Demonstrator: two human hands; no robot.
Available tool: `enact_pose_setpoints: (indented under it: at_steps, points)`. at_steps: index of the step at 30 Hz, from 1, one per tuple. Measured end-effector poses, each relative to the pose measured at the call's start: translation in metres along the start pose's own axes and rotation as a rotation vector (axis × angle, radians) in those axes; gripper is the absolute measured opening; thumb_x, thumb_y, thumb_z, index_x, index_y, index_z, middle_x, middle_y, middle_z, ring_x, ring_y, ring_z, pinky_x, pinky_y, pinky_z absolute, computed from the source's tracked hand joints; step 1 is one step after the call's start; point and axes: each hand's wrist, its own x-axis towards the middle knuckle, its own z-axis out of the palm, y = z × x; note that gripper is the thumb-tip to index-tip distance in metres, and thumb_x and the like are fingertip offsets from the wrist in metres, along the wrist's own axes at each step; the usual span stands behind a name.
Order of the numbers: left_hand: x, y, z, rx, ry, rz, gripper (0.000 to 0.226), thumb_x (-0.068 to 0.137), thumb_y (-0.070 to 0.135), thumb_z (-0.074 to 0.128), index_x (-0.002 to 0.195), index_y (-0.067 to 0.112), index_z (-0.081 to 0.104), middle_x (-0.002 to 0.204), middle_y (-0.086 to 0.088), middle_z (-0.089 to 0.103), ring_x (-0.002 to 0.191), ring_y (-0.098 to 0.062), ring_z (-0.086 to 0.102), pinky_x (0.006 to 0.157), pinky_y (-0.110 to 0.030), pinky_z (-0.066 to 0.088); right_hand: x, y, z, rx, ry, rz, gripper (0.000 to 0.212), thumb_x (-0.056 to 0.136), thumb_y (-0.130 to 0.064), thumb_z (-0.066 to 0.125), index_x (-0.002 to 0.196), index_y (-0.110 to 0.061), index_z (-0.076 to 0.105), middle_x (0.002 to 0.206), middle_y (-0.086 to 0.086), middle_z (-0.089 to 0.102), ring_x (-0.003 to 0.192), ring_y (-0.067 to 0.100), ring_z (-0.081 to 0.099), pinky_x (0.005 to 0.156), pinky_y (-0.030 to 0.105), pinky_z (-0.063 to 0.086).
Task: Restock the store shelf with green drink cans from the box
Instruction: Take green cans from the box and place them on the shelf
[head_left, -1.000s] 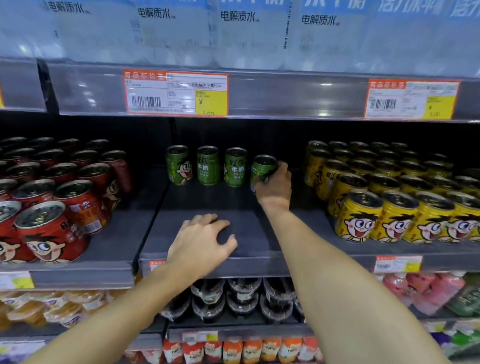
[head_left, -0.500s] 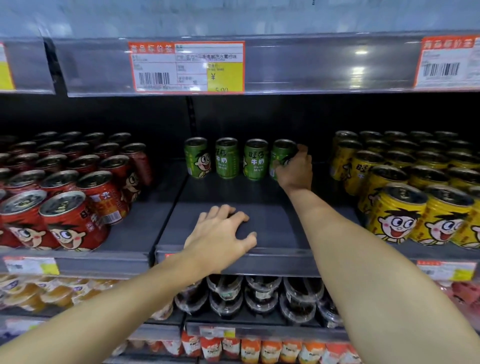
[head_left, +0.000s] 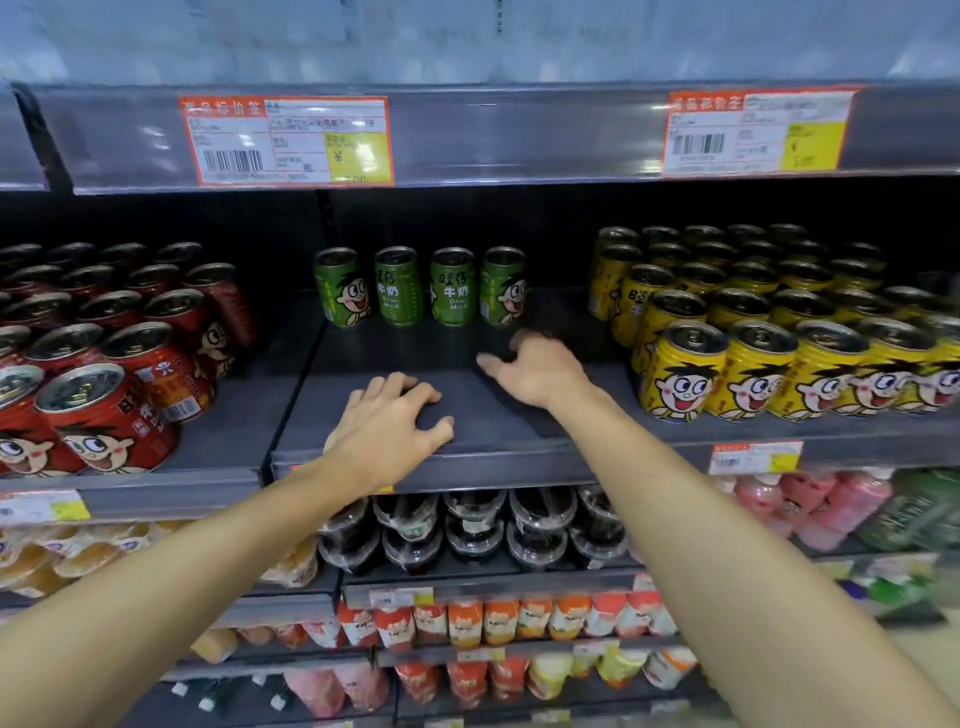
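Several green drink cans stand upright in a row at the back of the dark grey shelf (head_left: 493, 431); the rightmost green can (head_left: 503, 286) is the end of the row. My right hand (head_left: 540, 371) hovers just in front of and below that can, fingers spread, holding nothing and not touching it. My left hand (head_left: 387, 434) rests palm down on the shelf's front edge, fingers apart, empty. The box is not in view.
Red cans (head_left: 104, 410) fill the shelf section to the left and yellow cans (head_left: 753, 364) the section to the right. An upper shelf rail with price tags (head_left: 285, 140) hangs overhead. Lower shelves hold dark cups (head_left: 467, 530) and pouches.
My right hand has let go of the rightmost green can and pulled back towards me, now open. The left hand stays on the shelf edge. The camera view shifted slightly.
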Motion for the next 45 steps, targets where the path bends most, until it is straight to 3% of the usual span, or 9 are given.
enact_pose_setpoints:
  at_steps: [4,11,19,23,26,30,33,38,45]
  points:
    - [0.001,-0.001,-0.001,0.023,-0.033,-0.013,0.049,0.094,0.053,0.043,0.136,0.028,0.049,0.138,0.001,0.043,0.126,-0.022,0.036,0.104,-0.036,0.027,-0.041,-0.006,0.007,-0.15,-0.049,-0.047,0.075,0.092,-0.069,0.037,0.135,-0.01,0.054,0.141,0.013,0.046,0.129,0.034,0.042,0.1,0.044,0.04]
    - [-0.002,0.004,-0.006,0.08,-0.128,-0.02,0.05,0.098,0.047,0.037,0.142,0.024,0.041,0.148,-0.005,0.037,0.131,-0.029,0.036,0.105,-0.04,0.028,-0.078,-0.005,0.033,-0.233,0.018,-0.082,0.069,0.1,-0.059,0.025,0.149,-0.012,0.036,0.158,0.015,0.027,0.146,0.032,0.021,0.118,0.043,0.02]
    - [-0.014,0.021,-0.009,-0.014,-0.163,-0.1,0.048,0.105,0.028,0.026,0.151,0.015,0.031,0.16,-0.009,0.02,0.147,-0.021,0.016,0.116,-0.033,0.017,-0.086,-0.002,0.045,-0.295,0.169,-0.101,0.062,0.102,-0.051,0.023,0.142,-0.009,0.047,0.149,0.018,0.041,0.14,0.034,0.032,0.112,0.045,0.027]
    - [-0.029,0.034,-0.004,-0.058,-0.028,-0.168,0.042,0.103,0.02,0.031,0.139,0.006,0.047,0.149,-0.014,0.04,0.139,-0.027,0.033,0.11,-0.036,0.026,-0.11,-0.006,0.057,-0.364,0.233,-0.104,0.07,0.101,-0.056,0.018,0.141,-0.007,0.047,0.148,0.021,0.043,0.139,0.036,0.033,0.115,0.049,0.02]
    - [-0.046,0.036,0.003,-0.026,0.118,-0.122,0.036,0.102,0.021,0.034,0.126,0.002,0.053,0.131,-0.018,0.055,0.124,-0.032,0.048,0.1,-0.041,0.034,-0.135,-0.003,0.068,-0.383,0.26,-0.101,0.073,0.1,-0.056,0.019,0.154,-0.007,0.022,0.16,0.021,0.017,0.149,0.037,0.007,0.118,0.059,0.001]
    - [-0.084,0.029,0.014,0.21,0.044,-0.058,0.069,0.098,0.036,0.041,0.154,0.008,0.013,0.161,-0.013,0.012,0.149,-0.025,0.006,0.119,-0.045,0.009,-0.172,-0.002,0.08,-0.33,0.227,-0.066,0.075,0.101,-0.054,0.025,0.156,-0.007,0.003,0.163,0.018,-0.007,0.15,0.037,-0.009,0.119,0.058,0.002]
    - [-0.116,0.027,0.018,0.275,-0.053,-0.011,0.071,0.097,0.037,0.043,0.154,0.012,0.009,0.162,-0.012,-0.001,0.15,-0.025,-0.004,0.12,-0.046,0.006,-0.198,-0.004,0.088,-0.298,0.132,-0.049,0.071,0.102,-0.051,0.024,0.156,-0.009,0.009,0.163,0.017,-0.002,0.15,0.034,-0.001,0.12,0.054,0.009]
    - [-0.172,0.032,0.027,0.271,-0.262,0.031,0.055,0.092,0.037,0.048,0.141,0.012,0.041,0.151,-0.01,0.032,0.144,-0.027,0.02,0.115,-0.051,0.02,-0.259,0.001,0.11,-0.303,0.022,0.038,0.061,0.101,-0.052,0.029,0.144,-0.009,0.037,0.142,0.016,0.045,0.13,0.035,0.041,0.105,0.049,0.034]
    - [-0.268,0.055,0.049,0.238,-0.298,0.086,0.033,0.093,0.035,0.046,0.115,0.012,0.058,0.121,-0.009,0.06,0.111,-0.031,0.058,0.087,-0.04,0.044,-0.36,0.01,0.139,-0.319,-0.12,0.137,0.06,0.101,-0.054,0.028,0.142,-0.011,0.041,0.144,0.015,0.045,0.132,0.033,0.041,0.107,0.048,0.032]
